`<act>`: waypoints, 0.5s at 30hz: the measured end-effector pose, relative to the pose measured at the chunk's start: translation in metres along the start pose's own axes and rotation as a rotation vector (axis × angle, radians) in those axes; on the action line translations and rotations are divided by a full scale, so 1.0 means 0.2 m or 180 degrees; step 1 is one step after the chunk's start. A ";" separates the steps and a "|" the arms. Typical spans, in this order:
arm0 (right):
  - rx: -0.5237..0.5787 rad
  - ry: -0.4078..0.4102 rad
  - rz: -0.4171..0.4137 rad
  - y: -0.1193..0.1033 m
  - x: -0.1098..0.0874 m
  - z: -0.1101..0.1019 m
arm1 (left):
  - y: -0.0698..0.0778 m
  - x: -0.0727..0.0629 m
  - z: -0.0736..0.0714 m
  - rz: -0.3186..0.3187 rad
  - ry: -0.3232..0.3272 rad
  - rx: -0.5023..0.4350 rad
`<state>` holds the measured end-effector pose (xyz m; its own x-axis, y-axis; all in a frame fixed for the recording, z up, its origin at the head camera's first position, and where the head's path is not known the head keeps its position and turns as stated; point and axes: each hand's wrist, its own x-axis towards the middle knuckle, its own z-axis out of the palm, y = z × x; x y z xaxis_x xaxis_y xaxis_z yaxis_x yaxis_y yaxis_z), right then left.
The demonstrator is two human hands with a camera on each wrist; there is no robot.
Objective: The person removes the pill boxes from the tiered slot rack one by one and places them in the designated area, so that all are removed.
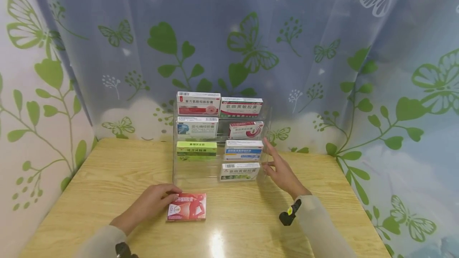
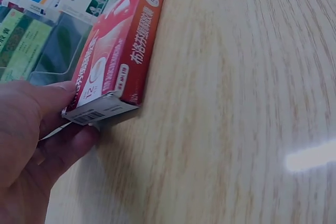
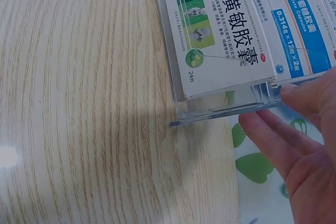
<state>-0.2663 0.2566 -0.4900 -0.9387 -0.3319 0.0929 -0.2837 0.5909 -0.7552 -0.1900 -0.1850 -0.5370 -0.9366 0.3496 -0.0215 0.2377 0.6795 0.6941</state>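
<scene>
A red medicine box (image 1: 195, 207) with white lettering lies at the front of the table. My left hand (image 1: 152, 202) pinches it by its left end; in the left wrist view the thumb is on the printed face and the fingers (image 2: 79, 142) are beneath the white end flap. Behind the box stands a clear tiered rack (image 1: 195, 176) holding several medicine boxes. My right hand (image 1: 283, 174) grips the rack's right side wall, thumb at the edge and fingers along the outside. Closest to it are a white-and-green box (image 3: 220, 40) and a blue-and-white box (image 3: 296, 24).
The left column of the rack holds a green box (image 1: 196, 151), a blue-white box (image 1: 197, 127) and a red-white box (image 1: 199, 103). A printed curtain (image 1: 208, 59) hangs behind the wooden table (image 1: 118, 170) and at both sides.
</scene>
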 end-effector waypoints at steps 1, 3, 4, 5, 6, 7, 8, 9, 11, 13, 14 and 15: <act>-0.0003 0.0003 -0.0001 0.00 0.00 0.00 | 0.00 0.00 0.00 -0.0034 0.0000 -0.0016; -0.0005 0.0008 -0.0012 0.00 0.00 0.00 | 0.00 0.00 0.01 -0.0086 0.0000 -0.0033; -0.0009 0.0011 -0.0019 0.00 0.00 0.00 | 0.01 0.00 0.01 -0.0107 0.0000 -0.0041; -0.0009 0.0015 -0.0024 0.00 0.00 0.00 | 0.01 0.00 0.02 -0.0116 0.0000 -0.0048; -0.0003 0.0021 -0.0020 0.00 0.00 0.00 | 0.01 0.01 0.02 -0.0121 0.0001 -0.0057; -0.0001 0.0024 -0.0021 0.00 0.00 0.00 | 0.01 0.01 0.02 -0.0119 -0.0001 -0.0066; 0.0004 0.0023 -0.0019 0.00 0.00 0.00 | 0.01 0.01 0.02 -0.0119 0.0000 -0.0073; 0.0002 0.0023 -0.0021 0.00 0.00 0.00 | 0.02 0.01 0.02 -0.0120 0.0000 -0.0078; -0.0001 0.0026 0.0006 0.00 0.00 0.00 | 0.02 0.01 0.03 -0.0112 0.0004 -0.0088; -0.0018 0.0020 0.0001 0.00 0.00 0.00 | 0.02 0.01 0.03 -0.0102 0.0008 -0.0086; -0.0024 0.0026 0.0018 0.00 0.00 0.00 | 0.02 0.01 0.03 -0.0104 0.0010 -0.0085; -0.0036 0.0028 0.0013 0.00 0.00 0.00 | 0.02 0.01 0.03 -0.0102 0.0008 -0.0079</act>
<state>-0.2654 0.2571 -0.4891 -0.9415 -0.3231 0.0956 -0.2821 0.6006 -0.7481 -0.1892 -0.1777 -0.5393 -0.9443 0.3263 -0.0421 0.2012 0.6740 0.7108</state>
